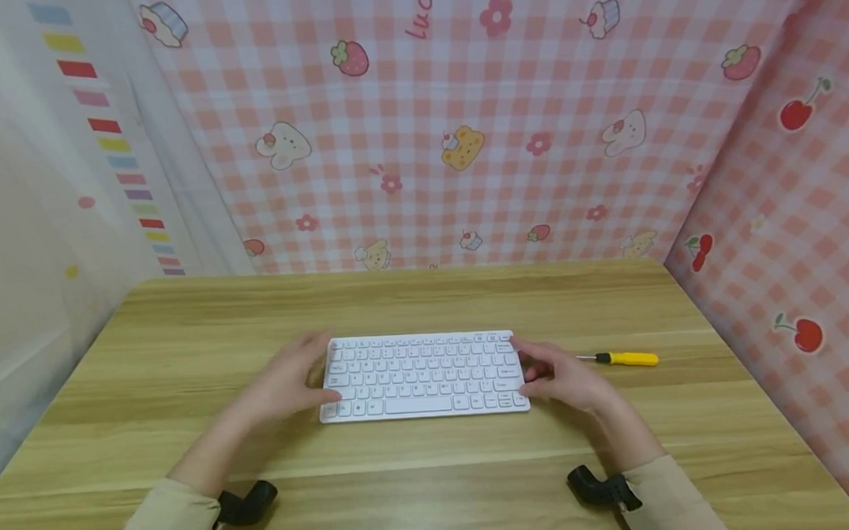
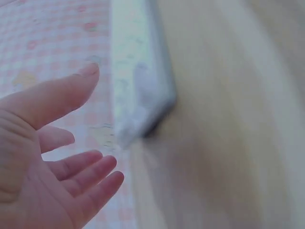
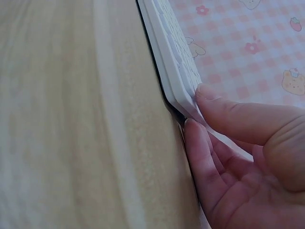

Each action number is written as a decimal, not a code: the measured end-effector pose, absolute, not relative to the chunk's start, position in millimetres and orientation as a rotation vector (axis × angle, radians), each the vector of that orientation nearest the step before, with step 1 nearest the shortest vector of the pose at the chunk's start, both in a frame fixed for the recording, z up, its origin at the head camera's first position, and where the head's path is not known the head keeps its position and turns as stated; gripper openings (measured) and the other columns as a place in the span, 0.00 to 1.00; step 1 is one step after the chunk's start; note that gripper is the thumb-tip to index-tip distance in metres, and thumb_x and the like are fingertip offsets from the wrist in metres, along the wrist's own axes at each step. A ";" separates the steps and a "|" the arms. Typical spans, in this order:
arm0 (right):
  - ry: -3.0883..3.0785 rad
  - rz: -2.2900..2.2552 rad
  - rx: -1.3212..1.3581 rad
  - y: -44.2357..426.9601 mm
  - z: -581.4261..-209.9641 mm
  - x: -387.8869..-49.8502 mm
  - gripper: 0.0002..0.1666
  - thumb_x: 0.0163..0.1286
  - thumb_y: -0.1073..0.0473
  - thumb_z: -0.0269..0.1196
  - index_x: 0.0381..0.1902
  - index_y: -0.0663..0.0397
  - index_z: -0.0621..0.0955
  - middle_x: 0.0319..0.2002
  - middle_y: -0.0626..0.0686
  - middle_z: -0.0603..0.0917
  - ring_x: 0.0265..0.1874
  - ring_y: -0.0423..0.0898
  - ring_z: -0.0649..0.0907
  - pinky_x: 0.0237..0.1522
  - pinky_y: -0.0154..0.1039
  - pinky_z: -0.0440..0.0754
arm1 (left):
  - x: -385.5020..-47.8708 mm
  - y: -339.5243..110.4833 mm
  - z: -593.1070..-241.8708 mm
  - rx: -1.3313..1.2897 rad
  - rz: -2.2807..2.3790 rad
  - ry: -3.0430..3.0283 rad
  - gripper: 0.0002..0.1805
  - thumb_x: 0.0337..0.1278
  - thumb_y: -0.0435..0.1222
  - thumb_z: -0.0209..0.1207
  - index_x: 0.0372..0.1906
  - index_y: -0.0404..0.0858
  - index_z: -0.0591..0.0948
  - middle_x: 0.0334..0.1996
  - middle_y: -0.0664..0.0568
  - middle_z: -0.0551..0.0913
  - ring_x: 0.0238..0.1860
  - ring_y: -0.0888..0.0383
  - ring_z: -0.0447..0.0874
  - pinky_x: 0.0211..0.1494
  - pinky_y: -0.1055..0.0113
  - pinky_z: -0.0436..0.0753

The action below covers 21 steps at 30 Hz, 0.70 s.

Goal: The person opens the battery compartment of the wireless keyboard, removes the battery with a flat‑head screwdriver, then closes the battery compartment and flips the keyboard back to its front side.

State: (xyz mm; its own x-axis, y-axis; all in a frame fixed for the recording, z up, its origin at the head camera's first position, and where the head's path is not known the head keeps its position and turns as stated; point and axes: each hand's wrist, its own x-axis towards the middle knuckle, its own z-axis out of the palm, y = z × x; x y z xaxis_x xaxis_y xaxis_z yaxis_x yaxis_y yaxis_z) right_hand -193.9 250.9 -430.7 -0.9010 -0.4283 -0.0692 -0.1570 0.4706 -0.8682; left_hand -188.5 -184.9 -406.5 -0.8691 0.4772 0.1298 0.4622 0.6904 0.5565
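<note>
A white keyboard [image 1: 418,376] lies on the wooden table, its keys facing up. At its right end my right hand [image 1: 568,377] pinches the edge; in the right wrist view the thumb rests on top of the keyboard [image 3: 178,71] and fingers of the hand [image 3: 243,157] are at its underside. By the left end is my left hand [image 1: 280,382], thumb and fingers spread around the corner. In the left wrist view this hand [image 2: 57,152] has relaxed fingers and stands apart from the blurred keyboard [image 2: 138,71].
A screwdriver [image 1: 631,359] with a yellow handle lies right of the keyboard, just beyond my right hand. The wooden table [image 1: 420,486] ends at a checked pink cloth [image 1: 417,99] behind, with more cloth at both sides.
</note>
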 end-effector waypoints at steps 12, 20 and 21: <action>2.489 -1.345 -0.491 248.8 -427.5 -192.9 0.44 0.63 0.69 0.69 0.74 0.63 0.63 0.60 0.66 0.71 0.42 0.50 0.75 0.42 0.33 0.77 | -193.5 -139.4 -412.4 0.920 1.039 2.817 0.51 0.50 0.41 0.74 0.73 0.25 0.60 0.68 0.31 0.66 0.69 0.34 0.63 0.69 0.41 0.63; 2.520 -1.305 -0.496 248.0 -428.1 -193.4 0.44 0.64 0.67 0.69 0.74 0.60 0.63 0.57 0.64 0.72 0.41 0.50 0.75 0.42 0.34 0.76 | -192.8 -107.7 -406.6 0.946 1.162 2.798 0.53 0.46 0.43 0.76 0.73 0.29 0.62 0.69 0.34 0.67 0.70 0.37 0.62 0.70 0.43 0.62; 2.521 -1.303 -0.490 248.2 -428.3 -193.6 0.44 0.63 0.67 0.69 0.74 0.60 0.63 0.57 0.63 0.72 0.41 0.49 0.75 0.42 0.34 0.76 | -193.2 -102.3 -405.3 0.948 1.170 2.790 0.53 0.45 0.44 0.76 0.74 0.29 0.62 0.69 0.35 0.67 0.70 0.37 0.62 0.71 0.44 0.62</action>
State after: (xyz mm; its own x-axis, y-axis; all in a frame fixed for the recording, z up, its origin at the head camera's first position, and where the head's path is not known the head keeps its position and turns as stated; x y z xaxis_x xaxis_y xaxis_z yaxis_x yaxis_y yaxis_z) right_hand -193.6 248.2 -428.3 -0.9091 -0.4098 -0.0745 -0.1762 0.5405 -0.8227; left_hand -193.2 -102.3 -405.3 -0.8207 0.5157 0.2462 0.5370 0.5487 0.6408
